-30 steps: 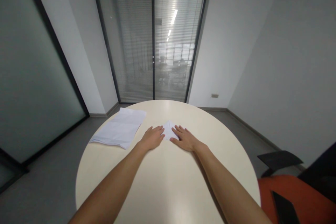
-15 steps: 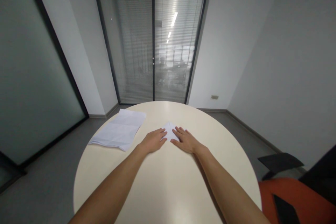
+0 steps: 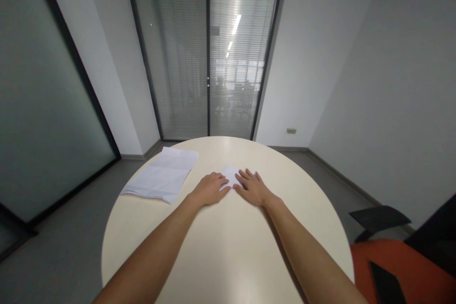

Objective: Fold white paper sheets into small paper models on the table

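A small folded piece of white paper [image 3: 230, 178] lies on the round table between my two hands. My left hand [image 3: 211, 189] rests palm down at its left side, with slightly bent fingertips on the paper and the thumb apart near the lower edge. Across the right part of the paper, my right hand [image 3: 252, 188] lies flat with spread fingers, its thumb reaching toward the left one. Both hands cover the sides of the paper, so its full outline and folds are hidden.
Larger white sheets [image 3: 162, 174], creased and stacked, lie at the left edge of the cream round table [image 3: 221, 251]. An orange chair [image 3: 395, 261] with black armrests stands at the right. Beyond the table is a glass partition with blinds [image 3: 210, 57].
The folded paper has turned a little, so its top point no longer shows as clearly. My left fingers are more bent, and both hands have shifted slightly right and away from me.
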A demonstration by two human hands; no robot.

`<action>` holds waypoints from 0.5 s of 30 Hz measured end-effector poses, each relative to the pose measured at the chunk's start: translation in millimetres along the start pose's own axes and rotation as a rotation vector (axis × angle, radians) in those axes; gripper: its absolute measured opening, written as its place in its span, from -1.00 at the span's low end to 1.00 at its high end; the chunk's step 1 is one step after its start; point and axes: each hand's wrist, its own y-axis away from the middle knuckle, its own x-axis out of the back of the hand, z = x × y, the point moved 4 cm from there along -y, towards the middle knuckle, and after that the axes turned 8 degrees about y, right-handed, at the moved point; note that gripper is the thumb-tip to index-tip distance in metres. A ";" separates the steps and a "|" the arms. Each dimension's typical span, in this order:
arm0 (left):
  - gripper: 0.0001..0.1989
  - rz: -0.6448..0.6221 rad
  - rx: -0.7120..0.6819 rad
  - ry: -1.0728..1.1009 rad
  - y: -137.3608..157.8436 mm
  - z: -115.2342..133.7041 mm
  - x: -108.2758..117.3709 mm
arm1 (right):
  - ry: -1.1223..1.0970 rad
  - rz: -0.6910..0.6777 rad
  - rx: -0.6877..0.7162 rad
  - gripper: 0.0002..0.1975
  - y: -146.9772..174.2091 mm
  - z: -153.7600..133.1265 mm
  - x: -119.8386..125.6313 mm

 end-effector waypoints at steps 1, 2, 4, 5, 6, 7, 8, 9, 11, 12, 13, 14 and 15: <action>-0.62 0.003 -0.022 -0.002 -0.7 2.6 1.2 | 0.027 0.021 -0.003 -0.33 0.3 -1.2 2.0; -0.64 0.005 -0.044 -0.001 -1.5 5.1 1.9 | 0.052 0.044 -0.002 -0.37 0.5 -2.3 4.0; -0.65 0.007 -0.087 0.008 -3.2 9.1 2.2 | 0.087 0.081 0.002 -0.42 0.8 -3.7 6.6; -0.64 0.009 -0.105 0.017 -4.0 10.2 2.0 | 0.093 0.089 0.008 -0.43 0.7 -4.0 7.0; -0.64 0.013 -0.121 0.030 -4.6 10.8 1.5 | 0.092 0.087 0.015 -0.44 0.5 -3.8 6.7; -0.65 0.016 -0.137 0.045 -5.0 10.8 0.7 | 0.084 0.079 0.022 -0.44 0.3 -3.4 5.8; -0.68 0.021 -0.155 0.062 -5.1 10.3 -0.1 | 0.072 0.067 0.034 -0.44 0.0 -2.9 4.5; -0.71 0.027 -0.174 0.081 -4.8 9.4 -0.9 | 0.056 0.055 0.052 -0.45 -0.3 -2.5 3.0; -0.76 0.045 -0.200 0.118 -3.4 6.0 -2.5 | 0.022 0.037 0.088 -0.45 -1.0 -1.6 0.4; -0.76 0.052 -0.205 0.136 -2.4 3.7 -3.4 | 0.008 0.035 0.104 -0.45 -1.4 -1.1 -0.6; -0.74 0.055 -0.203 0.151 -1.3 1.3 -4.4 | -0.001 0.041 0.121 -0.46 -2.0 -0.7 -1.1; -0.72 0.053 -0.195 0.161 -0.4 -1.1 -5.5 | -0.005 0.057 0.142 -0.47 -2.6 -0.3 -1.1; -0.70 0.047 -0.184 0.164 0.4 -3.3 -6.7 | -0.008 0.083 0.169 -0.50 -3.4 -0.3 -0.6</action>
